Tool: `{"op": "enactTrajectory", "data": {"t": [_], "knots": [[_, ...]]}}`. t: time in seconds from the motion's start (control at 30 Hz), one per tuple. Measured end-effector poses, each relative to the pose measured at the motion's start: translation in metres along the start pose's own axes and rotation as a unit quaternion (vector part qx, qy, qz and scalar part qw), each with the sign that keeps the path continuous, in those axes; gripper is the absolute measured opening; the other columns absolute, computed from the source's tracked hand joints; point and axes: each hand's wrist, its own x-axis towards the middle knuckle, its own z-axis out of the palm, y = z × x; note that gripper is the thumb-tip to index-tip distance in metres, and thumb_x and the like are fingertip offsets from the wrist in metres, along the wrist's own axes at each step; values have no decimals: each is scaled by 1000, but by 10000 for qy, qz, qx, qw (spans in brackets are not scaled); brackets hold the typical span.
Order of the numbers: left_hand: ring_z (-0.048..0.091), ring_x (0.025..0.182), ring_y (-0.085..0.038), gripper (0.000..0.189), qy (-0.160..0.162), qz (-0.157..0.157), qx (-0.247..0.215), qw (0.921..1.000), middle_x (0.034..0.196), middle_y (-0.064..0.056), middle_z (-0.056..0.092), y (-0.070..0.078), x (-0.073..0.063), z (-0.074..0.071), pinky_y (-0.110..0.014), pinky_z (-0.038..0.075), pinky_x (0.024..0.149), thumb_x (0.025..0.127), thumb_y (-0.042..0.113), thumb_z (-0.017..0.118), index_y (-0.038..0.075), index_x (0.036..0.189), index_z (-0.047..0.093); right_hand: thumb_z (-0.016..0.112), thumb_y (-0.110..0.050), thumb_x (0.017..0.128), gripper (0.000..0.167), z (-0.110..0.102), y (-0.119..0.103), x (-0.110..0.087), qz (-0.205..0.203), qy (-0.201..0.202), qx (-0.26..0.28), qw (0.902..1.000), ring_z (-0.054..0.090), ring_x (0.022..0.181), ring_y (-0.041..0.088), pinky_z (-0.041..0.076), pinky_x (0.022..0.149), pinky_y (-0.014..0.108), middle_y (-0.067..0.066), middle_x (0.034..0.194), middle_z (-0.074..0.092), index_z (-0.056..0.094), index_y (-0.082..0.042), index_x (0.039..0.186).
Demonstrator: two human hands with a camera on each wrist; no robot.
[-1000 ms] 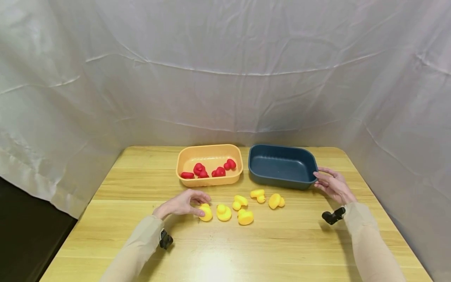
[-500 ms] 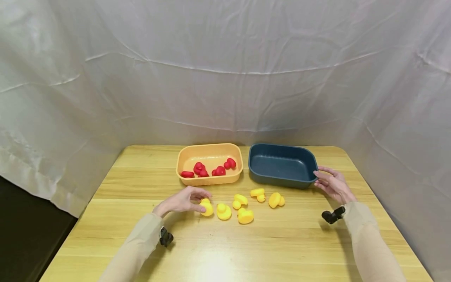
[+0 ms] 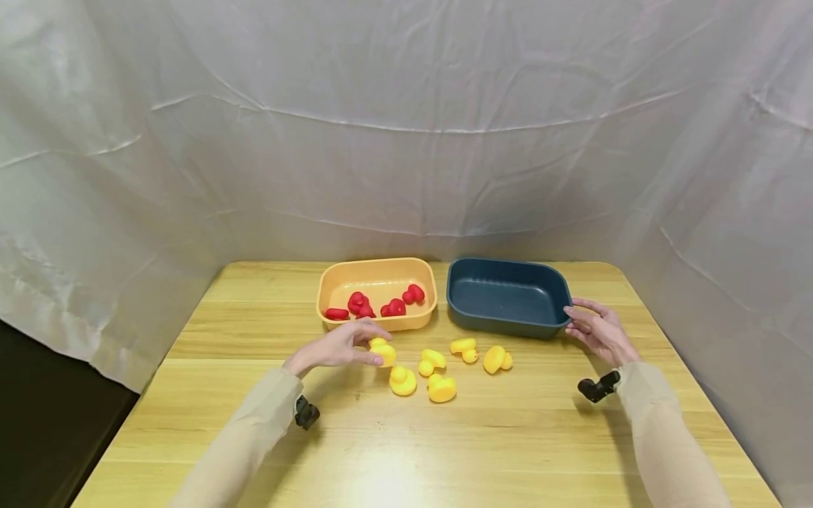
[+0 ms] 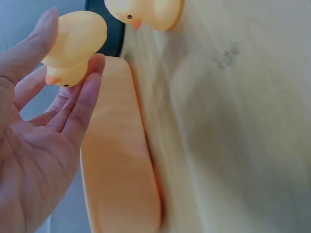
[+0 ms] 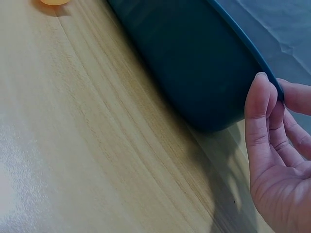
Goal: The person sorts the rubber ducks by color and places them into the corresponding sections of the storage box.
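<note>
A pale grey curtain (image 3: 438, 176) hangs behind and on both sides of my wood-grain bench (image 3: 495, 444); towards its back edge the dark blue tray (image 3: 508, 303) sits on the right, with the orange tray (image 3: 381, 279) just beside it on the left; beige sleeves (image 3: 667, 430) cover my arms; my right hand (image 3: 600, 331) pinches the blue rim at its near right corner, thumb outside, a finger across the edge; the fingers of my left hand (image 3: 336, 347) grip a yellow rubber duck (image 3: 383, 355), raised off the bench in front of the orange tray; five other yellow ducks (image 3: 442, 389) lie on the wood between my hands; red duck-shaped toys (image 3: 395, 308) lie inside the orange tray.
</note>
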Motion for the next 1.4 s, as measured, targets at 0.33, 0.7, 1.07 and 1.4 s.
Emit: {"op": "enactTrajectory", "data": {"t": [0.33,0.7,1.07,1.4], "knots": [[59,117,-22,49,337,19,43,9994,139,-13,61,23,25,-11,-43,49,111,93,22,73,8,138,60,60,-4,100,24,1,0,1,-3,156,59,9999,67,67,12,63,68,25,0,83,71,56,-13,121],[54,137,-31,50,773,-9,222,9968,144,-10,58,51,51,-22,-49,42,119,91,25,76,13,137,60,61,-4,99,25,1,1,1,-14,208,33,9998,67,66,12,63,68,25,0,83,71,57,-12,122],[63,125,-34,51,1231,-6,169,9923,135,-14,61,66,74,-20,-42,52,110,86,18,80,6,132,63,62,-5,99,26,3,2,2,-20,215,30,9998,67,67,12,63,68,25,-1,84,71,56,-13,122],[64,119,-32,52,1493,238,398,9877,125,-15,66,68,99,-9,-40,55,106,83,18,82,2,130,65,61,-5,99,22,5,3,4,-39,183,-14,9998,67,67,11,63,69,24,-1,83,71,59,-14,119]]}}
